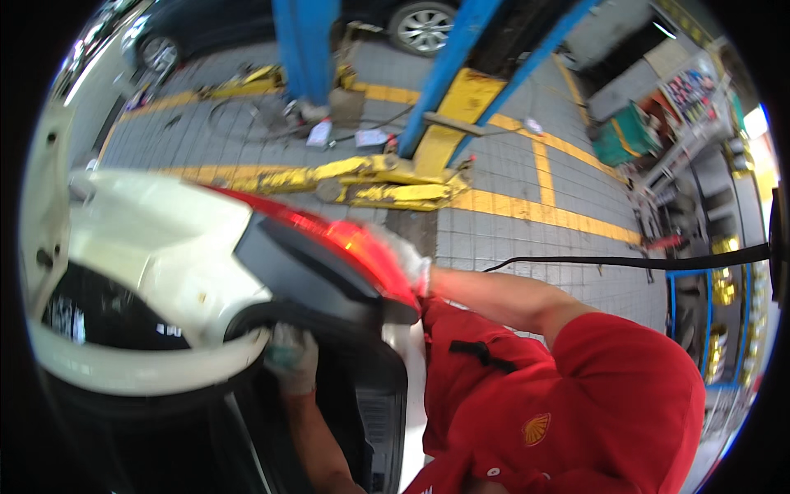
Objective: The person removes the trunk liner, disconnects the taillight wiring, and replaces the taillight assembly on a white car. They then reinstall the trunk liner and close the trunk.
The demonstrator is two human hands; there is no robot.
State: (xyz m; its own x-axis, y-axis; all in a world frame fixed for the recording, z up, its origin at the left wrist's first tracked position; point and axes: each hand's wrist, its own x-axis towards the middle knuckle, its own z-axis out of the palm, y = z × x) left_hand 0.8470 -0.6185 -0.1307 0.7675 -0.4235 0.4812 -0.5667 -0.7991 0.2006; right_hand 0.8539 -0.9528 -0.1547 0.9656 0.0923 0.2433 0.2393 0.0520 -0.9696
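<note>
A red tail light (354, 244) with an amber patch sits at the rear corner of a white car (173, 247). My right hand (405, 255), in a pale work glove, is closed on the light's outer edge, with some fingers hidden. Inside the rear opening, my gloved left hand (292, 358) is beside the black rubber seal (247, 317). Its fingers look curled, with a greenish patch at them, but blur hides what they hold. Dark trim (304, 259) lies between the white body and the light.
Yellow lift arms (387, 185) and blue lift posts (306, 49) stand beyond the car. Bottles (319, 132) rest on the tiled floor. A dark car (214, 33) is at the back. Shelves (716, 305) and a green bin (625, 136) stand at right; a black hose (625, 263) crosses there.
</note>
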